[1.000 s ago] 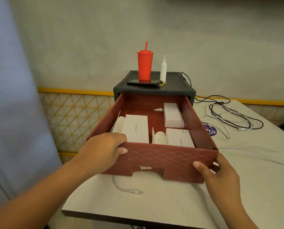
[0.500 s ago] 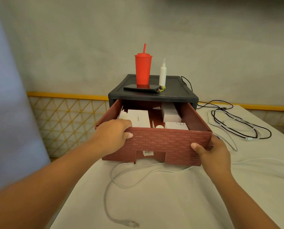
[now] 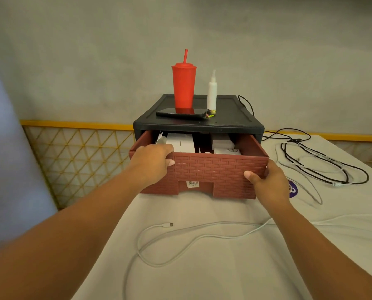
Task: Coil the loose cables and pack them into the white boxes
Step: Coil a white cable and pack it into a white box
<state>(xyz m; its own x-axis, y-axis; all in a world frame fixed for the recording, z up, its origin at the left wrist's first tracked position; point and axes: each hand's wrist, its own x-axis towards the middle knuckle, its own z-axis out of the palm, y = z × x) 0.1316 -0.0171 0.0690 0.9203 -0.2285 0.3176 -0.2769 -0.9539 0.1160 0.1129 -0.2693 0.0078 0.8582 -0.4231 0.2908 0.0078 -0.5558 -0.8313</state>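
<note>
A red-brown drawer point(image 3: 204, 172) with a brick pattern sticks partly out of a black cabinet point(image 3: 199, 124). Inside it lie white boxes point(image 3: 181, 144), mostly hidden by the cabinet top. My left hand point(image 3: 151, 162) grips the drawer's front rim at its left corner, fingers over the edge. At the right corner my right hand point(image 3: 265, 180) holds the front panel, thumb on the face. A loose white cable point(image 3: 193, 237) snakes over the table in front of the drawer. Tangled black and white cables point(image 3: 323, 163) lie to the right.
On the cabinet top stand a red tumbler point(image 3: 184, 85) with a straw, a white bottle point(image 3: 211, 92) and a black phone point(image 3: 181, 113). The table point(image 3: 224, 273) has a pale cloth; its left edge drops beside a yellow lattice panel point(image 3: 81, 156).
The drawer has slid back into the cabinet, with both hands still on its front corners. More of the white cable on the table now shows in front of it.
</note>
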